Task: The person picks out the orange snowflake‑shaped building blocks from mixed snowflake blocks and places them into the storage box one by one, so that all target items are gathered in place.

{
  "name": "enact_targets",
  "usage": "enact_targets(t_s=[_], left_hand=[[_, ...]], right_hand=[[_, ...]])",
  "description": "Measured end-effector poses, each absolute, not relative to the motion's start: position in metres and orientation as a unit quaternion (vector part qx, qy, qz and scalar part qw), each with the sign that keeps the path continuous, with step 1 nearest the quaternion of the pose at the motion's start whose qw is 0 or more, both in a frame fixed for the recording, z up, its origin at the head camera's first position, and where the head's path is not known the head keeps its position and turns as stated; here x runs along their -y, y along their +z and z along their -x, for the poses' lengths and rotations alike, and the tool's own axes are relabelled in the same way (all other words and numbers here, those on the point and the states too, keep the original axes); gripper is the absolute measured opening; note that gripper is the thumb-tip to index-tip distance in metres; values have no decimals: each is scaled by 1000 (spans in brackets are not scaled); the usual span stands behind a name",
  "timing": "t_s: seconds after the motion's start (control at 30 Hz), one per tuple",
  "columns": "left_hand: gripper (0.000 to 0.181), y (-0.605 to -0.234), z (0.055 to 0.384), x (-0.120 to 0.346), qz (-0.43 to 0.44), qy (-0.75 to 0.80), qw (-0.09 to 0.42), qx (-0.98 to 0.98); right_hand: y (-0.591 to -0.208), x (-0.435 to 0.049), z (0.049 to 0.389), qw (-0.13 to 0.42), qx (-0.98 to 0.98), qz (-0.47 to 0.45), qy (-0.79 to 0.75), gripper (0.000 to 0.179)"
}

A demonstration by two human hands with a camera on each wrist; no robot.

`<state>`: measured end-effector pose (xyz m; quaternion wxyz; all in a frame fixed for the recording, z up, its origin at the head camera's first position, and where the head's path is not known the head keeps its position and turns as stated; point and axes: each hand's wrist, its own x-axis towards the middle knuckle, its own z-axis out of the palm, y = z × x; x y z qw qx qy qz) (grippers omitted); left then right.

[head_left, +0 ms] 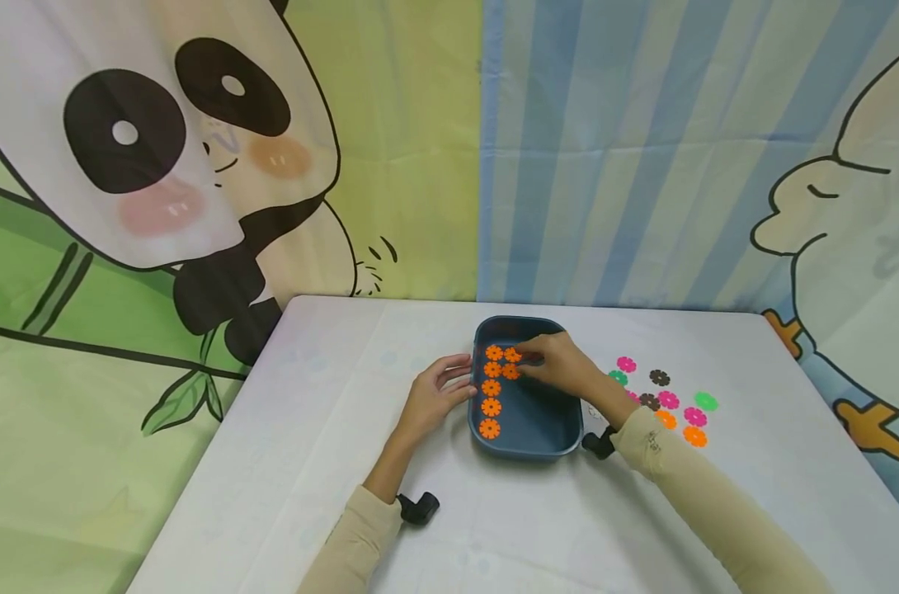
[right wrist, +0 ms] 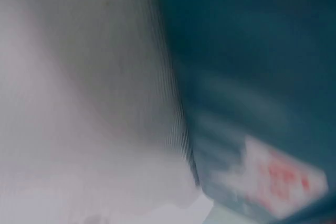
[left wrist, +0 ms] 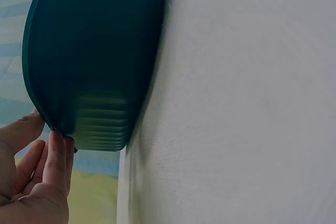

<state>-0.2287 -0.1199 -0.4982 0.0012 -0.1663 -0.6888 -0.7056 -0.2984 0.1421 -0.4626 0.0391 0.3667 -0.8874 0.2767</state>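
A dark blue rectangular tray [head_left: 542, 421] stands on the table with several orange flower-shaped discs [head_left: 490, 428] inside, in a column along its left wall and a shorter second column beside it. Over the tray's far part, my right hand [head_left: 557, 363] pinches an orange flower disc [head_left: 512, 355] at the top of the second column. My left hand [head_left: 435, 396] touches the tray's left rim with thumb and extended fingers. In the left wrist view, the fingertips [left wrist: 55, 145] meet the rim of the tray [left wrist: 100, 51]. The right wrist view is blurred and hides the right fingers.
Right of the tray lie loose flower discs in pink [head_left: 695, 417], dark brown [head_left: 660, 377], green [head_left: 705, 401] and orange [head_left: 694, 436]. A white-covered table [head_left: 331, 396] holds everything. Patterned curtains [head_left: 628, 148] hang behind it. A white and red label [right wrist: 283, 182] is on the tray's outer wall.
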Motion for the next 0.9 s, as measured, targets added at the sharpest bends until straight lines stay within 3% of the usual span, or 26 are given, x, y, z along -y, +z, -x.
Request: enact_targets(t_s=[0.43, 0.63, 0.9], left_hand=[[53, -498, 228, 119, 149, -705, 0, 693], [55, -481, 219, 119, 156, -708, -25, 689], [56, -474, 215, 119, 161, -710, -30, 685]], right_hand=[[-434, -241, 260, 56, 924, -246, 287, 38], [-437, -285, 233, 30, 950, -174, 256, 39], [-461, -325, 207, 39, 950, -159, 265, 42]])
